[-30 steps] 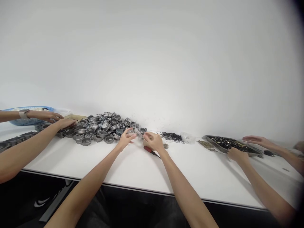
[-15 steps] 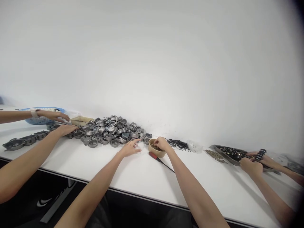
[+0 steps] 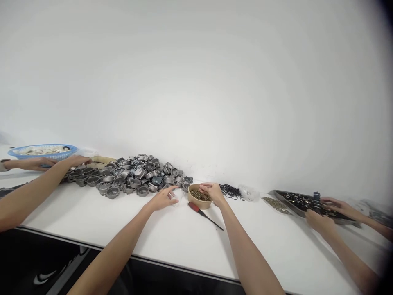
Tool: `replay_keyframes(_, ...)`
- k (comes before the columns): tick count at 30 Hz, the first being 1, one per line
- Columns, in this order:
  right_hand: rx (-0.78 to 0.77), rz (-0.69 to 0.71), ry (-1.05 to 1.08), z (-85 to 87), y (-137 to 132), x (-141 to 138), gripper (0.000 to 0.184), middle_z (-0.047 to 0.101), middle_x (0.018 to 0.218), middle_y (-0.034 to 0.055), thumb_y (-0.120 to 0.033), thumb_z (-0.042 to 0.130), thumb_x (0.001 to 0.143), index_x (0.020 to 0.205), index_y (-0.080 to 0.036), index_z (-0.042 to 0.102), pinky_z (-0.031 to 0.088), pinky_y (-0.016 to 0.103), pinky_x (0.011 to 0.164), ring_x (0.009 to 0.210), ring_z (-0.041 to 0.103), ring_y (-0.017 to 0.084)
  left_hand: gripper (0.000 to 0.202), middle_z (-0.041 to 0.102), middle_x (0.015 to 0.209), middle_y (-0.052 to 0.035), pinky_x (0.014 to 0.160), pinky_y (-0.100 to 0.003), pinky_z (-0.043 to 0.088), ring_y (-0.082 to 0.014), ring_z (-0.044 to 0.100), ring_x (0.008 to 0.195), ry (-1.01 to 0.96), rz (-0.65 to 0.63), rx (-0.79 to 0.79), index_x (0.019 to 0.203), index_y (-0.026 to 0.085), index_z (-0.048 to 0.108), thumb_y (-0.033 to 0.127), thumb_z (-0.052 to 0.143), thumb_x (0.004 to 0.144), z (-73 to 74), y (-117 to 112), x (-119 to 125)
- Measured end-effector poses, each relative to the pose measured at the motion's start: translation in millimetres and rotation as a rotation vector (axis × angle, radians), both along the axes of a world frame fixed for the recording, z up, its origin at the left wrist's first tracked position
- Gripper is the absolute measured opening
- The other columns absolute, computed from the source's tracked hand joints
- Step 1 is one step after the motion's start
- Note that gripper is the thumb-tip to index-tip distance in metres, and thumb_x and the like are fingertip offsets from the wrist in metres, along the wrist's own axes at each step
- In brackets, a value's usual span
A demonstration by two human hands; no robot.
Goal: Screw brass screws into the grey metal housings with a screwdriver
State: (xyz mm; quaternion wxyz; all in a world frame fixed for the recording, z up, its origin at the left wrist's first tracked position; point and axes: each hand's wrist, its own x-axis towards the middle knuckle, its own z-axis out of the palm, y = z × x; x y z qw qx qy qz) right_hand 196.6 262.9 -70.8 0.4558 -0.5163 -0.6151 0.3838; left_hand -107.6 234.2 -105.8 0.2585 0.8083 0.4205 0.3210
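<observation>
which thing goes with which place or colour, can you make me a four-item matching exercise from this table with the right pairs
1. screwdriver
2. bowl
3. basket
4. right hand

A. blue, at the picture's far left
B. fingers at the bowl's rim
C. red-handled, lying at the bowl's near side
D. tan, holding small metal pieces

Pairs: 1-C, 2-D, 3-A, 4-B

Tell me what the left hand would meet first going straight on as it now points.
Past the clear plastic piece at its fingers, the left hand would probably meet the side of the tan bowl first, though depth is unclear.
</observation>
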Motion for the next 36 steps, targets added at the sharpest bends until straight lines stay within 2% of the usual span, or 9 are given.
replay_keyframes(5, -0.015, 0.022, 0.121, -1.7, -2, 5, 0.017, 0.072, 0.105, 0.0056, -0.027, 0.067, 0.097, 0.107, -0.013, 0.069, 0.061, 0.037, 0.087, 0.095, 0.070, 0.017, 0.050, 0.063, 0.124, -0.0101, 0.096, -0.048, 0.056, -0.0245, 0.065, 0.106, -0.006, -0.012, -0.007, 0.139, 0.019, 0.052, 0.040, 0.067, 0.097, 0.2, 0, 0)
replay_keyframes(14, 0.003, 0.051, 0.194, -7.5, 4, 7, 0.013, 0.072, 0.104, 0.0052, -0.023, 0.069, 0.095, 0.103, -0.012, 0.069, 0.061, 0.037, 0.088, 0.094, 0.070, 0.016, 0.051, 0.062, 0.123, -0.0100, 0.094, -0.047, 0.057, -0.0240, 0.065, 0.104, -0.023, -0.035, -0.028, 0.141, 0.019, 0.050, 0.040, 0.067, 0.096, -2.1, 2, 0)
replay_keyframes(21, -0.003, 0.054, 0.271, -5.7, 1, 5, 0.009, 0.074, 0.102, 0.0054, -0.017, 0.068, 0.094, 0.101, -0.012, 0.070, 0.061, 0.038, 0.092, 0.098, 0.072, 0.017, 0.052, 0.062, 0.124, -0.0102, 0.093, -0.046, 0.057, -0.0240, 0.065, 0.104, -0.026, -0.045, -0.038, 0.141, 0.020, 0.050, 0.041, 0.067, 0.096, -2.6, 3, -1)
replay_keyframes(25, -0.006, 0.058, 0.309, -2.0, -4, 3, 0.008, 0.077, 0.099, 0.0068, -0.012, 0.070, 0.091, 0.099, -0.011, 0.071, 0.061, 0.038, 0.093, 0.099, 0.074, 0.018, 0.051, 0.062, 0.124, -0.0102, 0.093, -0.047, 0.057, -0.0240, 0.065, 0.104, -0.023, -0.040, -0.035, 0.140, 0.020, 0.051, 0.041, 0.067, 0.096, -3.9, 4, -2)
replay_keyframes(29, -0.011, 0.062, 0.350, 3.2, -12, 2, 0.011, 0.079, 0.098, 0.0118, -0.010, 0.074, 0.085, 0.095, -0.012, 0.073, 0.063, 0.032, 0.091, 0.101, 0.075, 0.023, 0.051, 0.063, 0.123, -0.0101, 0.094, -0.047, 0.057, -0.0240, 0.065, 0.104, -0.021, -0.040, -0.026, 0.140, 0.019, 0.051, 0.040, 0.067, 0.096, -5.2, 6, -1)
replay_keyframes(36, -0.024, 0.151, 0.409, 24.0, -32, -11, 0.030, 0.078, 0.101, 0.0136, -0.015, 0.086, 0.072, 0.099, -0.013, 0.072, 0.063, 0.033, 0.094, 0.096, 0.076, 0.023, 0.053, 0.064, 0.121, -0.0100, 0.093, -0.048, 0.058, -0.0242, 0.066, 0.103, -0.020, -0.071, -0.002, 0.141, 0.019, 0.051, 0.041, 0.068, 0.096, -1.0, 1, -1)
